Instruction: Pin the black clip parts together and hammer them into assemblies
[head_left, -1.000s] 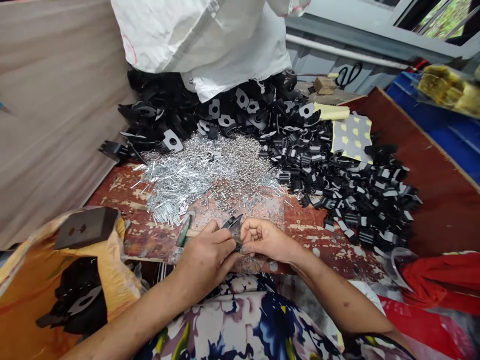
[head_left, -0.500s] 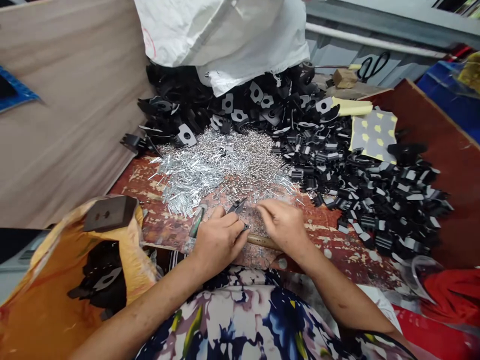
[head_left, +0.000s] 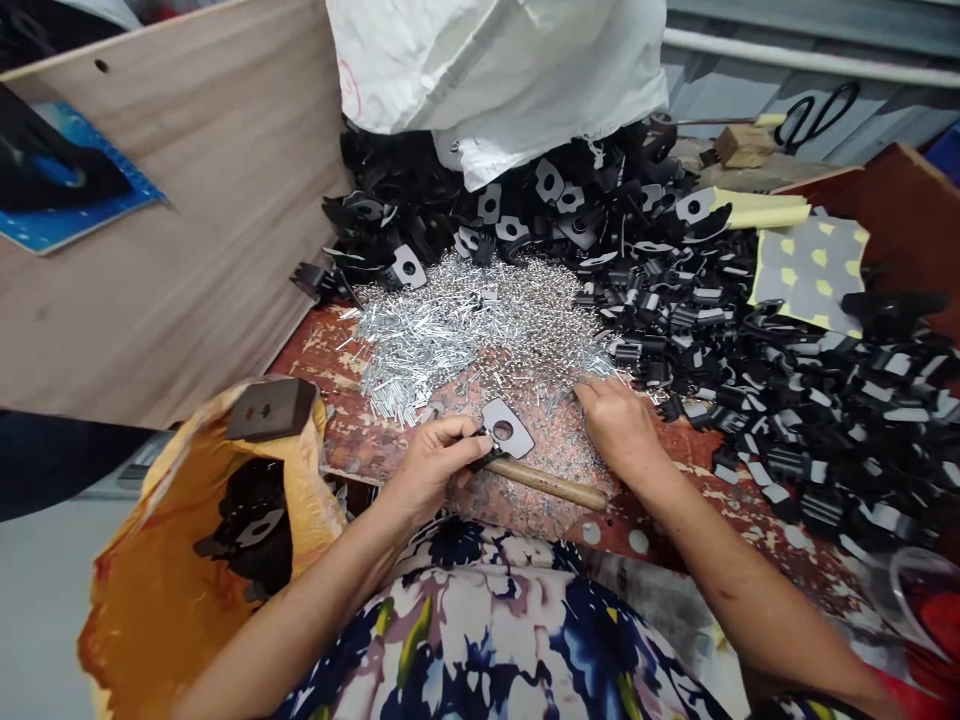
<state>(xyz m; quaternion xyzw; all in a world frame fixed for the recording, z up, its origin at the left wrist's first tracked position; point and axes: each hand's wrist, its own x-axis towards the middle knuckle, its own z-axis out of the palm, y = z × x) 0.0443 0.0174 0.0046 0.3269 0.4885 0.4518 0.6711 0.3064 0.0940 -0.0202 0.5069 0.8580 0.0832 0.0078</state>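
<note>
My left hand (head_left: 433, 458) pinches a small black part with a grey plate and a round hole (head_left: 504, 431), held just above the worn red table (head_left: 330, 350). My right hand (head_left: 619, 425) reaches forward with its fingers curled down at the near edge of the heap of shiny metal pins (head_left: 465, 330); what its fingertips hold is hidden. A wooden handle (head_left: 551, 483) lies on the table between my two hands.
A big pile of black clips (head_left: 757, 350) fills the right side, more black plates (head_left: 480, 215) lie under a white sack (head_left: 495, 70). An orange bag (head_left: 187, 560) with finished black parts stands at left. A wooden board (head_left: 187, 220) walls the left. Scissors (head_left: 817, 110) lie at back right.
My right hand has left my left hand and moved forward to the pins. My left hand has turned the part so its grey plate faces up. The camera has tilted left.
</note>
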